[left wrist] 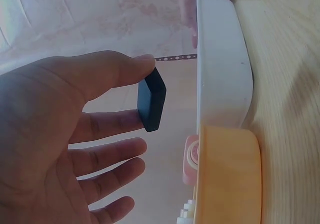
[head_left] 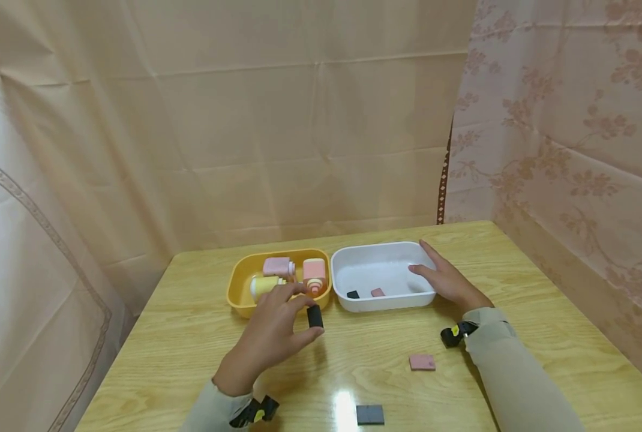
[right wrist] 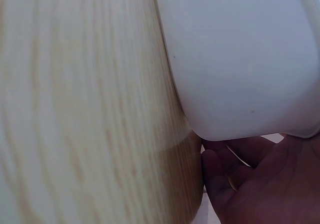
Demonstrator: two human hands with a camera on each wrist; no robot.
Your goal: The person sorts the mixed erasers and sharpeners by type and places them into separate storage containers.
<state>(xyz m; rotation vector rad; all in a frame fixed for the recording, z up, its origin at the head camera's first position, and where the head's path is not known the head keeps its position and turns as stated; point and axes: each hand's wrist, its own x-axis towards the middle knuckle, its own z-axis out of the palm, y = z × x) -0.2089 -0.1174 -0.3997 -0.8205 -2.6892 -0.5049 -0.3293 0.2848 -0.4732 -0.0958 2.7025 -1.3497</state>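
Observation:
Between thumb and index finger, my left hand [head_left: 275, 327] pinches a small black rectangular block [head_left: 315, 317]. The other fingers are spread away from it in the left wrist view. The block is held up in front of the yellow tub [head_left: 240, 307]. My right hand [head_left: 450, 283] holds the right end of the white tub [head_left: 386, 303], thumb over the rim and fingers along the outside. Inside the white tub lie a black piece [head_left: 353, 294] and a pink piece [head_left: 377, 292], near its front wall.
The yellow tub, left of the white one, holds a pink bottle [head_left: 314, 270], a mauve bottle [head_left: 278, 266] and a yellow bottle [head_left: 264, 285]. On the wooden table [head_left: 159, 366] lie a flat pink block [head_left: 422, 362] and a dark grey block [head_left: 370, 414]. Curtains hang behind.

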